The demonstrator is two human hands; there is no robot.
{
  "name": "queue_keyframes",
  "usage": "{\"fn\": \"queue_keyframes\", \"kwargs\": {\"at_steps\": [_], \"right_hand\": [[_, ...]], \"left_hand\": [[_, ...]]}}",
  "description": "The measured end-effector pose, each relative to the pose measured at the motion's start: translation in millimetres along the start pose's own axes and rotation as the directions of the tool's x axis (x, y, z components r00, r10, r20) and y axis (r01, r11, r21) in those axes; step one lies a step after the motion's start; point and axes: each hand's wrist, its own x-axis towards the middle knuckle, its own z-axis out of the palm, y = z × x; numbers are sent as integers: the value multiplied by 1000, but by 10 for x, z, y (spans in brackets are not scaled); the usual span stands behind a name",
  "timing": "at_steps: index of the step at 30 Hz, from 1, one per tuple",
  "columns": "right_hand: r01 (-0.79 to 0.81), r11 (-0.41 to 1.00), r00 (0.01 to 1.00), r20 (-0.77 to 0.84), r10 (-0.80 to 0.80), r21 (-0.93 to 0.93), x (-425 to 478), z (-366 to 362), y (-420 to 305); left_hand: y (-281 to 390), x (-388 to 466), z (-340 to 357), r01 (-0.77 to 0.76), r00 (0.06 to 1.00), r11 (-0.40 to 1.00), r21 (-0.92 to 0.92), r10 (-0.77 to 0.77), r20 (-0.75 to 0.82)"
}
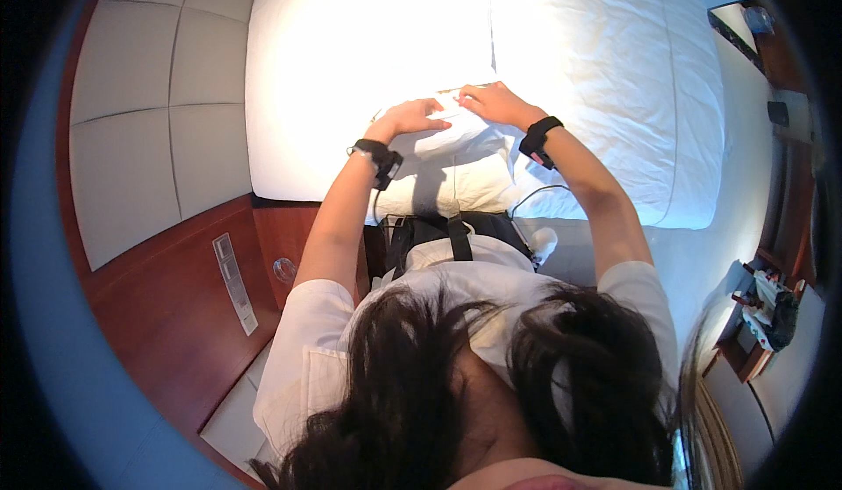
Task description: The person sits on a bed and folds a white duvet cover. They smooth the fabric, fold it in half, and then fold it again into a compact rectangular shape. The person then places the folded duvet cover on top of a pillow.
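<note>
A crumpled white cloth [454, 138] lies on the near side of the bed, spread between and below my hands. My left hand [413, 117] rests over its left part, with the thumb apart from the bent fingers. Close by on the right, my right hand [498, 104] reaches inward with its fingertips low at the cloth; glare hides whether they pinch it. A thin brownish edge [460, 87] shows just beyond the fingers, and what it belongs to is unclear. Each wrist wears a black strap with a small device.
White bedding [592, 63] covers the bed, strongly overlit at left. A padded headboard panel [125, 155] and a wood panel with switches [235, 283] stand at left. Thin cables hang near my waist, by a black bag [490, 224]. Items crowd a wooden tray [746, 358] at far right.
</note>
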Motion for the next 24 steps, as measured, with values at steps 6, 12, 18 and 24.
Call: {"fn": "queue_keyframes", "kwargs": {"at_steps": [6, 12, 18, 24], "right_hand": [[-176, 932, 885, 364, 291, -318, 73, -48, -49], [-163, 963, 937, 271, 219, -214, 222, -105, 368], [-254, 891, 957, 32, 287, -377, 348, 2, 341], [-132, 904, 963, -269, 19, -407, 473, -75, 259]], "left_hand": [[-569, -309, -61, 214, 977, 977, -3, -214, 12], [-657, -273, -184, 133, 945, 991, -17, -133, -298], [-589, -22, -223, 57, 944, 759, 648, 171, -284], [-785, 194, -189, 195, 823, 772, 605, 207, -530]]}}
